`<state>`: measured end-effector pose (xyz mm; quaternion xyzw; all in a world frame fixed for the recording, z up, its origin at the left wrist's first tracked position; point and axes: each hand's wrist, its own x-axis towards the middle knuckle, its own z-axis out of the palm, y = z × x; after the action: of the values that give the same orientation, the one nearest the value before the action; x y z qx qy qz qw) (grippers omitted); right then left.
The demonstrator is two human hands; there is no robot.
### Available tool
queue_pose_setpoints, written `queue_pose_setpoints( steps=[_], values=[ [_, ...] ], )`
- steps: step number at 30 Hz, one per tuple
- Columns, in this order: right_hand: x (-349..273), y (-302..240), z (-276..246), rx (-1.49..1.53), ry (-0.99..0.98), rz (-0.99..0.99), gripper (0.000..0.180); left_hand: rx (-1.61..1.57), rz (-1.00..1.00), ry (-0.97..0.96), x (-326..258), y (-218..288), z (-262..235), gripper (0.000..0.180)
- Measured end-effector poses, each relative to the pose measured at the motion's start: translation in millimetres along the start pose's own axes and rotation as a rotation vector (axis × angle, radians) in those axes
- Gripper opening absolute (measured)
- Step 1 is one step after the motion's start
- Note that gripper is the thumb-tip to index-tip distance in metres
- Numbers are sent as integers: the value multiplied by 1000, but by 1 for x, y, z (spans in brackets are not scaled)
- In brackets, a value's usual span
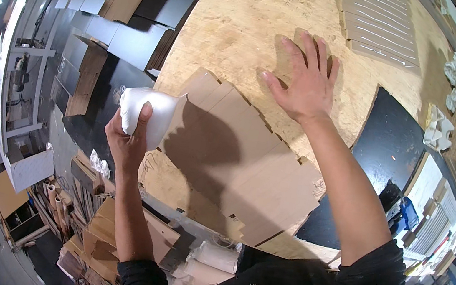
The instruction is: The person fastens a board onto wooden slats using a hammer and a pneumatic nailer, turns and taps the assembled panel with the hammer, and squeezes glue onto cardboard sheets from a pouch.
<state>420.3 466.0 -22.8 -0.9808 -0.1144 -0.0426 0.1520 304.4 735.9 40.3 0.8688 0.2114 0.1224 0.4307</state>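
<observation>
Two hands at a plywood worktable [241, 19]. Left hand [128, 141]: fingers curled tight around a white moulded insert [147, 109], held at the left edge of a flat brown die-cut cardboard blank [238, 156]. Right hand [304, 83]: fingers spread, palm down flat on the tabletop, just beyond the blank's far edge. Black sheet [389, 144] lies right of the blank.

The left hand [129, 142] is raised on a bent arm, its fingers curled shut in a firm grip, thumb uppermost. The right arm stretches forward, nearly straight, and the right hand [303, 83] lies flat, palm down, fingers spread.
</observation>
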Motion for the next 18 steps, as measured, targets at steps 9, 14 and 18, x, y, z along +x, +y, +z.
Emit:
queue_pose_setpoints(
  steps=[9, 14, 18],
  values=[
    [-1, -2, -1, -31, -1, -17, 65, 106, 1, 13, -13, -16, -24, 24],
    [0, -1, 0, -42, 15, -25, 65, 146, -3, 15, -21, -12, -40, 21],
    [-1, -2, 1, -54, 11, -26, 65, 233, 7, 40, -28, -13, -50, 20]
  ],
)
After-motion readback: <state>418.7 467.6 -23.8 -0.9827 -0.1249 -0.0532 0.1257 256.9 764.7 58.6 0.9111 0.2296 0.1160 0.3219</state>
